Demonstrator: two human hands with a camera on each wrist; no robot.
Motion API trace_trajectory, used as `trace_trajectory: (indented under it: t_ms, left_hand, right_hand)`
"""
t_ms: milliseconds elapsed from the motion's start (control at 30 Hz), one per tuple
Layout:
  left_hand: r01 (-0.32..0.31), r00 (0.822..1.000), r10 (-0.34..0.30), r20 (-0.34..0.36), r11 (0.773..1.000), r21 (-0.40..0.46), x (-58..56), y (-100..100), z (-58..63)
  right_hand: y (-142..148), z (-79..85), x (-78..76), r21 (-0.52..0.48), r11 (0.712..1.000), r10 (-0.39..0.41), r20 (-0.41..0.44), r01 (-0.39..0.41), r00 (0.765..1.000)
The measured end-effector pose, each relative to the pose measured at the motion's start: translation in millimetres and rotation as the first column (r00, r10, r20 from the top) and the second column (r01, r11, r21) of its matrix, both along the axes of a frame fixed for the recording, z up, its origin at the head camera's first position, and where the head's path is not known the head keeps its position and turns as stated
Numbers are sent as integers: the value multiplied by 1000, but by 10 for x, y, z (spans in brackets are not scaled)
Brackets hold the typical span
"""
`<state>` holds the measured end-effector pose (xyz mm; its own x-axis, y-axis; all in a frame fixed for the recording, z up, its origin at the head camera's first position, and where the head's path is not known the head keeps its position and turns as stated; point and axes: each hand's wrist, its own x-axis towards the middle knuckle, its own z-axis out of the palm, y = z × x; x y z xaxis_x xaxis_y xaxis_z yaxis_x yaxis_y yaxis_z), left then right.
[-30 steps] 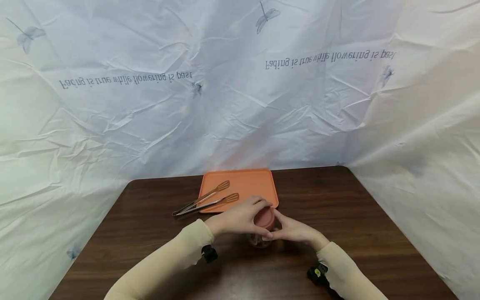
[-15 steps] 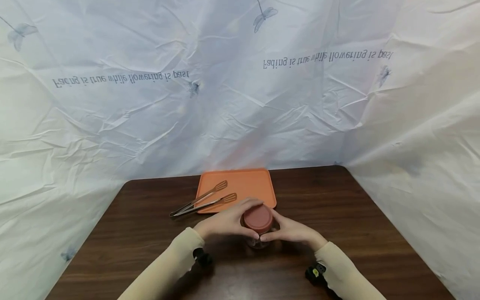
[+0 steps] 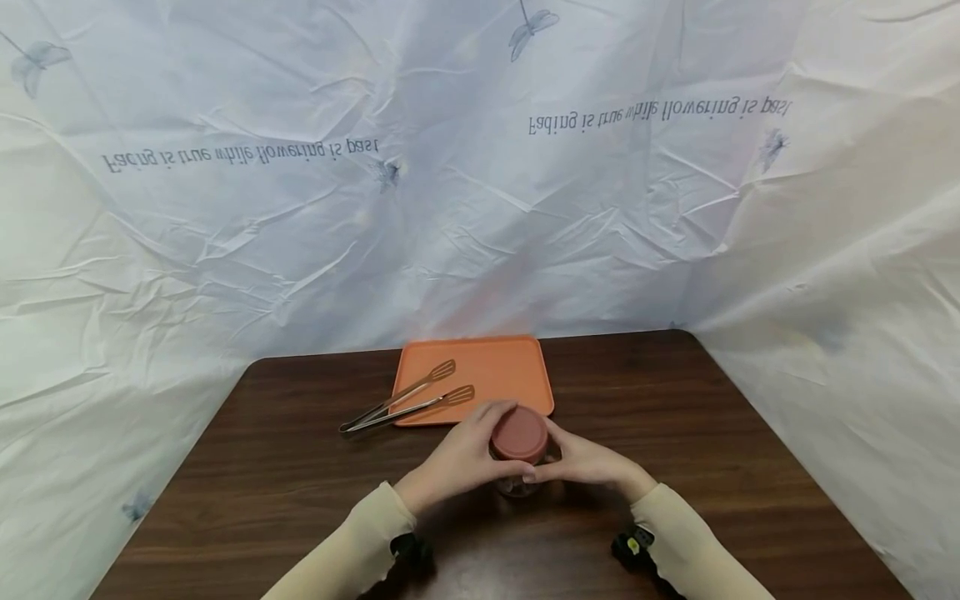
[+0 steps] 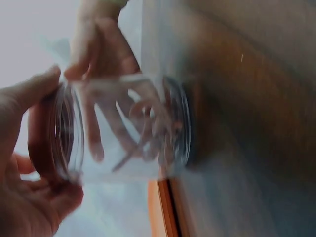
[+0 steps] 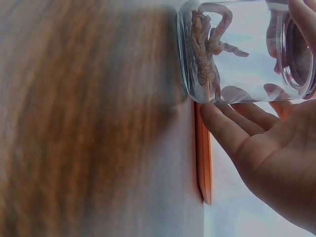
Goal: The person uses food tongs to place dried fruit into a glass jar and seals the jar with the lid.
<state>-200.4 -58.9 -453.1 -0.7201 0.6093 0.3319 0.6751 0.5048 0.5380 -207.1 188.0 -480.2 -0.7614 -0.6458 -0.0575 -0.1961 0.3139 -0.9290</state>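
A clear glass jar (image 5: pixel 252 37) with a pinkish-red lid (image 3: pixel 519 436) stands upright on the dark wooden table, in front of the tray. Brownish twisted dried pieces (image 5: pixel 201 47) lie at its bottom; their kind cannot be told. My left hand (image 3: pixel 467 457) grips the rim of the lid from the left, thumb on the near side and fingers on the far side. From the right, my right hand (image 3: pixel 588 460) holds the jar's glass body between thumb and fingers. In the head view both hands hide most of the glass.
Behind the jar lies an orange tray (image 3: pixel 495 367) at the table's back edge. Tongs (image 3: pixel 405 404) with slotted brown heads rest across its left side, handle end on the table (image 3: pixel 675 400). White printed sheeting (image 3: pixel 480 208) hangs around the table.
My left hand has shifted left, then turned around the lid, its thumb moving back toward the right thumb. More of the lid shows than a second ago. The right hand stays nearly still.
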Motion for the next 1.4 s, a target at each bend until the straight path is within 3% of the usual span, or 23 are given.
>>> trace_trajectory:
  t_ms: [167,300,400,533,733,867,967,1067,1200,1400]
  left_hand:
    - [-142,990,142,-19,990,12,151,110,-40]
    - [-190,981,190,-39,982,-2,205,161,-66]
    - [-164,986,164,-27,986,-9,174,136,-85]
    - [-68,995,66,73,998,12,73,17,-101]
    - [14,971,-39,235,994,106,-96,-252,-161]
    - [42,971,-76,228,988,148,-143,-378,-202]
    - [69,975,-101,199,985,160,-115,-381,-206]
    - [60,977,-91,193,985,159,-43,-300,-184]
    - [-11,980,-15,196,992,127,24,-127,-161]
    - [-50,983,33,183,995,89,4,60,-158]
  right_hand:
    - [1,-7,6,22,1000,-11,-20,12,1000]
    - [-3,-18,18,37,999,-17,-30,19,999]
    - [-5,-20,26,26,1000,-11,-18,12,1000]
    - [-11,-13,29,0,1000,2,4,-2,1000]
    - [-37,4,26,-13,1000,3,15,-3,1000]
    - [-36,4,36,2,1000,-14,18,14,1000]
    - [-24,5,40,11,1000,-26,22,26,999]
    - [-12,6,32,11,1000,-25,21,25,999]
    - [0,9,19,4,1000,-17,1,17,1000]
    - [7,0,28,27,1000,-15,-32,16,999]
